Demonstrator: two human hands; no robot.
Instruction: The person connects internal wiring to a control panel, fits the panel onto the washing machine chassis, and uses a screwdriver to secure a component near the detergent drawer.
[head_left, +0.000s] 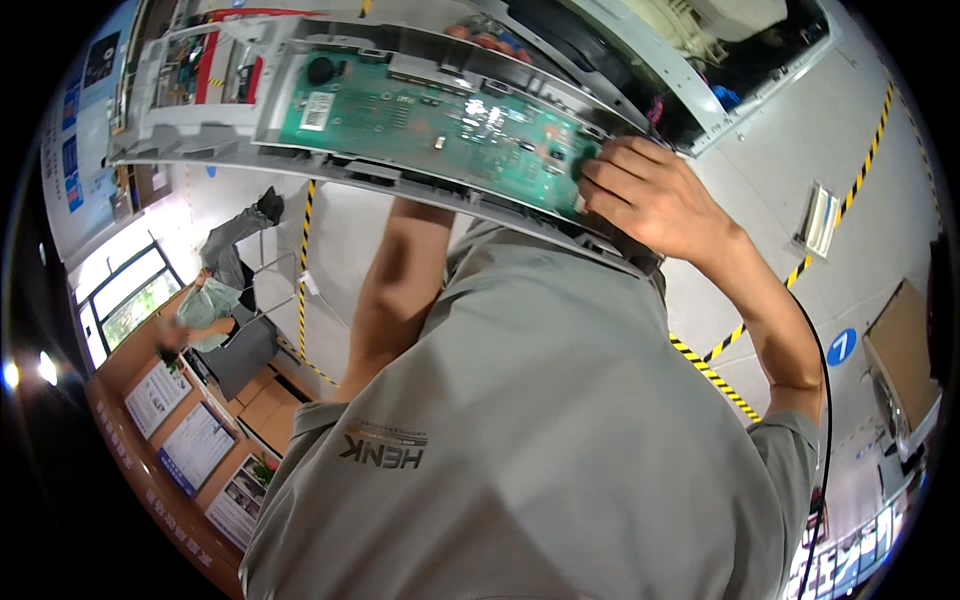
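Observation:
A long grey plastic control panel (205,152) is held back side up in front of my body, with a green circuit board (400,125) set in its tray. My left forearm passes under the panel. Fingertips of my left hand (488,40) show at its far edge, while the palm is hidden below. My right hand (655,195) is closed at the board's right end, its fingers curled down beside a dark part. What lies between those fingertips is hidden, and so is the thumb.
Just beyond the panel stands an open white appliance housing (700,110) with dark parts and wires inside. A person (210,305) sits at the left by display boards (195,445). Yellow-black floor tape (715,380) and a cardboard box (900,340) are on the right.

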